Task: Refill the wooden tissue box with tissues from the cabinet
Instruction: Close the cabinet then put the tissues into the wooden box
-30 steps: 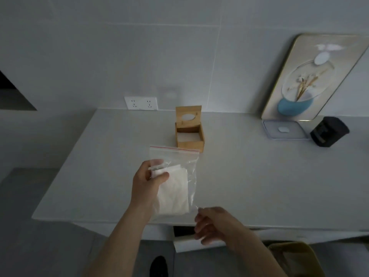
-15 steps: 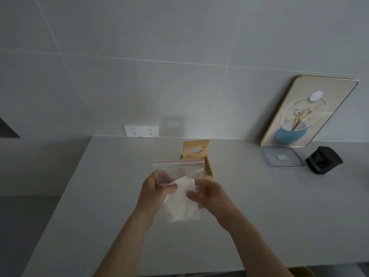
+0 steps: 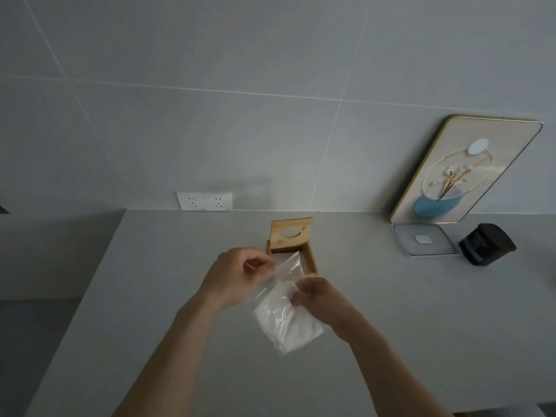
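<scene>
The pale counter [image 3: 168, 296] runs out of view at the bottom and right, and its front edge is cut off. On it, behind the hands, stands the wooden tissue box [image 3: 293, 248], lid tipped up toward the wall; the front of the box is covered by the clear plastic bag [image 3: 285, 308], so what lies inside cannot be made out. Well to the right of the box a framed picture [image 3: 463, 173] leans on the tiled wall, with a clear square lid [image 3: 424, 239] and a dark container [image 3: 487, 248] at its foot. Left of the box and behind it, a double wall socket [image 3: 204, 201] sits just above the counter. The bag hangs above the counter in front of the box, with white tissues [image 3: 285, 323] bunched in its lower part. The left hand [image 3: 237, 273] pinches the bag's top edge; the right hand [image 3: 320, 297] grips the bag's right side, the two hands close together.
</scene>
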`<state>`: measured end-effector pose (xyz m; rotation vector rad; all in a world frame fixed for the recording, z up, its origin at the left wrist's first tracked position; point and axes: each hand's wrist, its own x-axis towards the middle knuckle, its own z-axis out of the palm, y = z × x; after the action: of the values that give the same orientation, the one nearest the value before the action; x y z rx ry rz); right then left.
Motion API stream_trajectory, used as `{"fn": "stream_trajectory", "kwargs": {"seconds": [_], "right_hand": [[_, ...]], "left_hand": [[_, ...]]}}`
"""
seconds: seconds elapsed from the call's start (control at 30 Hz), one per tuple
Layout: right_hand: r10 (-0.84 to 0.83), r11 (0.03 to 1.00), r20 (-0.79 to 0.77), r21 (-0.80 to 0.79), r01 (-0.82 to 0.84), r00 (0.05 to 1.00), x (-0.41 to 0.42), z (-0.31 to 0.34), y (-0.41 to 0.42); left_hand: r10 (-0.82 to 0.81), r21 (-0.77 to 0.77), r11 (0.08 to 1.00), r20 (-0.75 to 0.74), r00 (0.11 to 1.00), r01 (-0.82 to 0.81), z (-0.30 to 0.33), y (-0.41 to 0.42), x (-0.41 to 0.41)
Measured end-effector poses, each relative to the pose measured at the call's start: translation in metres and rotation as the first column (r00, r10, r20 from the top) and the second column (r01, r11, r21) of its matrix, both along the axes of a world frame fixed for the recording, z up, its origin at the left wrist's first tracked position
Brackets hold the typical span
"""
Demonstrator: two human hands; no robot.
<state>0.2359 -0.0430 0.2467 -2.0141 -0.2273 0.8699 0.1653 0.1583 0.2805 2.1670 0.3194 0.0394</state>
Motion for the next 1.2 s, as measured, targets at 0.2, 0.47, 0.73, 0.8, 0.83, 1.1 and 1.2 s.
{"fn": "stream_trajectory", "kwargs": {"seconds": [0.2, 0.47, 0.73, 0.8, 0.83, 1.1, 1.2], "right_hand": [[-0.073, 0.993, 0.171, -0.076, 0.087, 0.983, 0.014, -0.012, -0.016], [-0.34, 0.939, 0.283, 0.149, 0.309, 0.897, 0.009, 0.004, -0.012], [-0.358, 0.854, -0.165, 0.34, 0.394, 0.919, -0.006, 0.024, 0.001], [-0.342, 0.859, -0.191, 0.334, 0.388, 0.92, -0.005, 0.026, -0.002], [-0.327, 0.868, -0.199, 0.323, 0.377, 0.924, -0.004, 0.027, -0.003], [-0.201, 0.912, -0.269, 0.3, 0.281, 0.942, 0.02, 0.032, -0.021], [-0.208, 0.936, -0.215, 0.239, 0.258, 0.954, 0.026, 0.032, -0.023]], "left_hand": [[0.043, 0.073, 0.997, -0.059, 0.997, -0.038, -0.007, -0.011, 0.003], [0.164, -0.316, 0.921, -0.216, 0.963, -0.228, -0.001, -0.032, 0.012], [0.12, -0.428, 0.885, -0.167, 0.979, -0.182, 0.007, -0.056, 0.01], [0.12, -0.415, 0.89, -0.187, 0.975, -0.189, 0.006, -0.06, 0.01], [0.126, -0.405, 0.893, -0.195, 0.973, -0.197, 0.006, -0.062, 0.01], [0.24, -0.461, 0.828, -0.225, 0.944, -0.32, 0.002, -0.072, 0.017], [0.313, -0.421, 0.822, -0.229, 0.922, -0.384, 0.0, -0.077, 0.021]]}}
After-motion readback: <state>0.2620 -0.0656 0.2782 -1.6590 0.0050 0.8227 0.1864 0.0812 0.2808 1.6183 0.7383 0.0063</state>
